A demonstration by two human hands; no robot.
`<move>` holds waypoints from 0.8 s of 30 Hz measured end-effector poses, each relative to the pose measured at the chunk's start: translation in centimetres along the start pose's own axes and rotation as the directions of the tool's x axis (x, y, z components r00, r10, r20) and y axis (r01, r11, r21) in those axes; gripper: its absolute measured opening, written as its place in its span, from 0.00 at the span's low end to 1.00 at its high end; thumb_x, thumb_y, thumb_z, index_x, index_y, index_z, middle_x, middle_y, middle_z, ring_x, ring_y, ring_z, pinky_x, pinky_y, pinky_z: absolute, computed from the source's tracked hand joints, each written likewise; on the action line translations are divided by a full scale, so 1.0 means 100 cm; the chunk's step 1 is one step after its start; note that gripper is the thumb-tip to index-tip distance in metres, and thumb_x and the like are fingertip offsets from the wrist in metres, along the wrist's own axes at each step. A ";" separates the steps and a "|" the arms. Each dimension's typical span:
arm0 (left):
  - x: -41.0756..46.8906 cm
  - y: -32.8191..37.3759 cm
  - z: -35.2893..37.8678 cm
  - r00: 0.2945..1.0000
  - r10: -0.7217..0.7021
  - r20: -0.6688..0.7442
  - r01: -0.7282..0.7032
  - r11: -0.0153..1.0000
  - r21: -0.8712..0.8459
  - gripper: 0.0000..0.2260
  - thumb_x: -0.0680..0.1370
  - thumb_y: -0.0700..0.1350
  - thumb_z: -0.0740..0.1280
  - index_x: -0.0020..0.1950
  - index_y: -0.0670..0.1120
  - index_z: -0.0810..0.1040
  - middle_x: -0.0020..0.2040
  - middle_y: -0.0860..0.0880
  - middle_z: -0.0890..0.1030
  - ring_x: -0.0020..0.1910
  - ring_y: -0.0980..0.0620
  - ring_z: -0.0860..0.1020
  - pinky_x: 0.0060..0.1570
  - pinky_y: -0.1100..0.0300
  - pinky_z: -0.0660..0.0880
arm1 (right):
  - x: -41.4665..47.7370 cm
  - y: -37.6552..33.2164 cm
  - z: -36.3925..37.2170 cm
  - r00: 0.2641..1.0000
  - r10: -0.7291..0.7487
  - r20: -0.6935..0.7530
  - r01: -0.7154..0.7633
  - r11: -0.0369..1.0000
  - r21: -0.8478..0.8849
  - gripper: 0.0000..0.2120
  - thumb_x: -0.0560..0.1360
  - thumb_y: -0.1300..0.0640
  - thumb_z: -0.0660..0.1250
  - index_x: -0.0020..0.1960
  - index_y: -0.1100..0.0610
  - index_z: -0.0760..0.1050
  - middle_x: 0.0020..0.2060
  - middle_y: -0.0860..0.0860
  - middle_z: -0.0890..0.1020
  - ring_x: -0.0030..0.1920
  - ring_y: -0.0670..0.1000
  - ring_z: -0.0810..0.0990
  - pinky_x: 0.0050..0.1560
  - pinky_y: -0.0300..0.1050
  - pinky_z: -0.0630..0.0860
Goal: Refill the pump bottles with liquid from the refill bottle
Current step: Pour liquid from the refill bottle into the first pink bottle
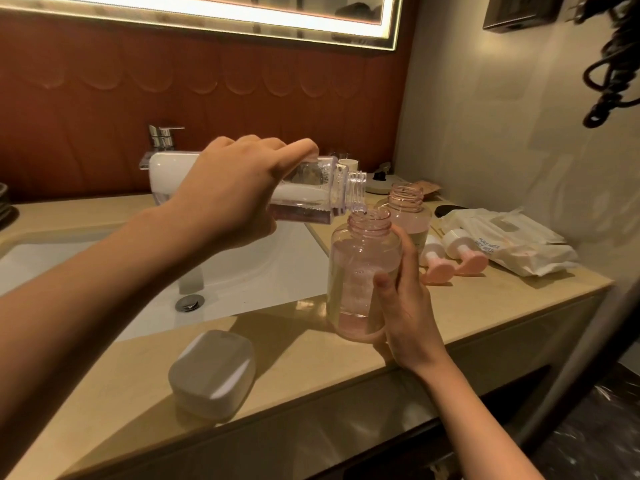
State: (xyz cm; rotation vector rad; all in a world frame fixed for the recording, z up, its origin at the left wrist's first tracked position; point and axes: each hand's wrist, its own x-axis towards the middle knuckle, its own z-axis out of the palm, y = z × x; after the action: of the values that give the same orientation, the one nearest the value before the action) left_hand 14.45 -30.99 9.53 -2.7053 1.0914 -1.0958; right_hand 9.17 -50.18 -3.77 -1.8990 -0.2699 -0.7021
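pink pump bottle (360, 271) upright, gripped by right hand (408, 313); left hand (235, 192) clasps refill bottle (311, 199) near-level, mouth over its neck (pour looks live)

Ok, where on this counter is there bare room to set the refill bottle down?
Front edge: a bare strip of counter between the white case and the right hand gripping the pink bottle. Another bare patch lies right of that hand, in front of the pump heads and wipes pack. Crowded behind: second bottle, pump heads, wipes.
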 end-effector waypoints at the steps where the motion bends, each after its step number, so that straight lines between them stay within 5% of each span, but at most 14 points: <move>1: 0.000 0.000 0.000 1.000 0.002 0.002 -0.002 1.000 0.001 0.33 0.66 0.38 0.74 0.68 0.47 0.67 0.51 0.43 0.79 0.44 0.50 0.70 0.42 0.57 0.63 | 0.000 0.000 0.000 1.000 0.001 0.001 -0.001 1.000 0.001 0.35 0.68 0.23 0.51 0.71 0.34 0.51 0.71 0.44 0.66 0.70 0.46 0.67 0.66 0.59 0.68; 24: 0.000 0.000 -0.001 1.000 -0.001 0.013 0.002 1.000 -0.003 0.32 0.66 0.37 0.74 0.67 0.47 0.68 0.49 0.43 0.79 0.43 0.48 0.72 0.41 0.56 0.65 | -0.001 0.002 0.000 1.000 0.007 0.000 -0.007 1.000 0.013 0.31 0.70 0.25 0.49 0.70 0.31 0.51 0.69 0.41 0.68 0.68 0.46 0.69 0.65 0.61 0.68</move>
State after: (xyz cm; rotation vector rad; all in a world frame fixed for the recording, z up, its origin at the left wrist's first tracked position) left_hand 14.40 -31.00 9.56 -2.7115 1.0899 -1.0768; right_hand 9.17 -50.25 -3.93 -1.8870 -0.2670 -0.6940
